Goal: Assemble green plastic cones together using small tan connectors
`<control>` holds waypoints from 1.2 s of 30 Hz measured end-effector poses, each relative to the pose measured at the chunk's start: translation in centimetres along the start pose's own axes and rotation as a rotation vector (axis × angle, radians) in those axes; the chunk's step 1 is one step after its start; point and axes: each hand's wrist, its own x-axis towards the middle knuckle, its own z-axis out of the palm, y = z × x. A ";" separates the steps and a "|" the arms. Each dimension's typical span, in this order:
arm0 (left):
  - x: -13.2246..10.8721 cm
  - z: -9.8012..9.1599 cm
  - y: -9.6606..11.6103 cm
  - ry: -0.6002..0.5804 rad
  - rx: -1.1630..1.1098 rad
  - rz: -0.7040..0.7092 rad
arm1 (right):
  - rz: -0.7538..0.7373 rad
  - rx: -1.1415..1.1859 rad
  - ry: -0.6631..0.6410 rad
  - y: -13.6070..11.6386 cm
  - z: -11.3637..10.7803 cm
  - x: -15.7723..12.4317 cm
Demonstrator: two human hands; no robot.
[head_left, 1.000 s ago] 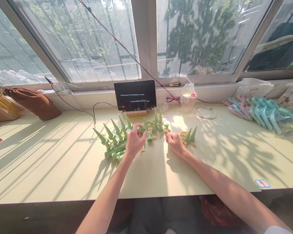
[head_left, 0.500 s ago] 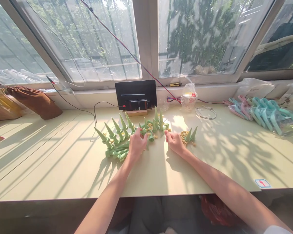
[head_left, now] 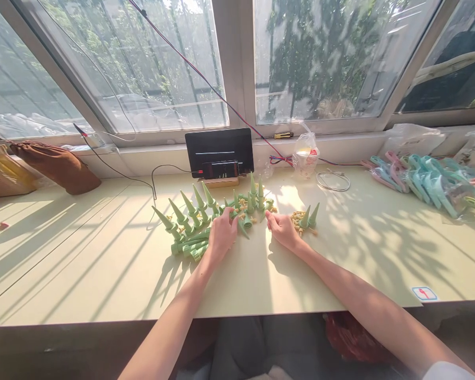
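Cones (head_left: 189,203), smooth grn, tapered, sit nr L hand (head_left: 222,232).

Holds both bare forearms (head_left: 190,301) angled inward, back of left hand (head_left: 221,232) turned upward, fingers (head_left: 272,220) of right hand (head_left: 282,230) curled.

Likely a workshop — windowside table (head_left: 237,287), loose green parts (head_left: 189,206)

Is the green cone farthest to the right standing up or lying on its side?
Standing up: the rightmost green cone has its point upward and wide end down, beside the small yellow pieces.
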 end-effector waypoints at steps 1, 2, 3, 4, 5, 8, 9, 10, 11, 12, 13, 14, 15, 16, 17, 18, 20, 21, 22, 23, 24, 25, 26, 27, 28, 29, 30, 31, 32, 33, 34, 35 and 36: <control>0.0 -0.1 0.0 -0.001 0.010 0.002 | -0.001 -0.002 0.002 0.0 0.0 0.0; 0.1 -0.1 0.0 -0.002 0.021 0.004 | -0.001 -0.007 0.003 0.0 0.0 0.0; 0.1 -0.2 0.0 -0.002 0.032 0.006 | -0.002 -0.013 0.005 -0.1 0.0 0.0; 0.1 -0.2 0.1 -0.002 0.044 0.009 | -0.002 -0.019 0.005 -0.1 0.0 0.0; 0.1 -0.2 0.2 -0.001 0.057 0.012 | -0.003 -0.024 0.003 -0.1 0.0 0.0; -0.1 -0.2 0.3 0.005 0.099 0.032 | -0.012 -0.033 -0.004 0.0 -0.1 0.0; -0.1 -0.2 0.3 0.006 0.110 0.041 | -0.015 -0.038 -0.005 0.1 -0.1 0.0; -0.1 -0.2 0.3 0.006 0.117 0.050 | -0.017 -0.043 -0.005 0.1 -0.1 0.0; -0.2 -0.2 0.3 0.003 0.119 0.061 | -0.018 -0.045 -0.005 0.2 0.0 0.1; -0.1 -0.2 0.2 -0.001 0.114 0.070 | -0.019 -0.046 -0.008 0.3 0.0 0.1; -0.1 -0.3 0.1 -0.002 0.104 0.076 | -0.020 -0.044 -0.011 0.3 0.0 0.1; 0.0 -0.5 0.1 -0.001 0.087 0.078 | -0.021 -0.042 -0.014 0.4 0.0 0.1; 0.1 -0.8 0.0 0.003 0.065 0.077 | -0.022 -0.041 -0.017 0.4 0.0 0.1; 0.2 -1.1 0.0 0.012 0.044 0.070 | -0.025 -0.045 -0.022 0.4 -0.1 0.1; 0.3 -1.5 0.0 0.016 0.022 0.070 | -0.030 -0.052 -0.029 0.3 -0.1 0.0; 0.5 -2.0 0.1 0.024 0.006 0.077 | -0.039 -0.064 -0.034 0.3 -0.1 0.0; 0.8 -3.1 0.2 0.041 -0.011 0.089 | -0.061 -0.095 -0.041 0.2 -0.2 0.0; 0.9 -3.7 0.3 0.047 -0.011 0.095 | -0.069 -0.111 -0.041 0.2 -0.3 -0.1; 1.0 -4.2 0.4 0.049 -0.002 0.097 | -0.074 -0.124 -0.038 0.2 -0.3 -0.1; 1.0 -4.6 0.5 0.041 0.021 0.097 | -0.074 -0.134 -0.034 0.3 -0.3 -0.2; 1.0 -4.9 0.6 0.017 0.042 0.101 | -0.071 -0.140 -0.032 0.3 -0.3 -0.2; 0.9 -5.1 0.8 -0.014 0.056 0.111 | -0.067 -0.144 -0.031 0.4 -0.3 -0.3; 0.9 -5.2 1.0 -0.028 0.058 0.119 | -0.063 -0.148 -0.032 0.5 -0.3 -0.3; 0.8 -5.1 1.3 -0.041 0.044 0.128 | -0.059 -0.155 -0.033 0.5 -0.3 -0.4; 0.7 -4.9 1.6 -0.048 0.024 0.139 | -0.056 -0.164 -0.036 0.6 -0.3 -0.5; 0.5 -4.5 2.0 -0.055 0.005 0.161 | -0.057 -0.176 -0.040 0.6 -0.3 -0.5; 0.4 -4.1 2.4 -0.064 -0.013 0.191 | -0.064 -0.193 -0.045 0.6 -0.4 -0.6; 0.3 -3.6 2.9 -0.083 -0.028 0.235 | -0.079 -0.213 -0.052 0.6 -0.4 -0.7; 0.1 -2.9 3.3 -0.090 -0.038 0.289 | -0.100 -0.235 -0.058 0.6 -0.4 -0.7; -0.1 -2.3 3.6 -0.091 -0.045 0.351 | -0.124 -0.255 -0.065 0.6 -0.4 -0.8; -0.4 -1.6 3.8 -0.089 -0.054 0.414 | -0.148 -0.271 -0.072 0.6 -0.4 -0.8; -0.7 -0.9 4.0 -0.082 -0.066 0.474 | -0.168 -0.280 -0.081 0.6 -0.4 -0.8; -1.1 -0.3 4.0 -0.075 -0.071 0.517 | -0.183 -0.284 -0.089 0.6 -0.4 -0.9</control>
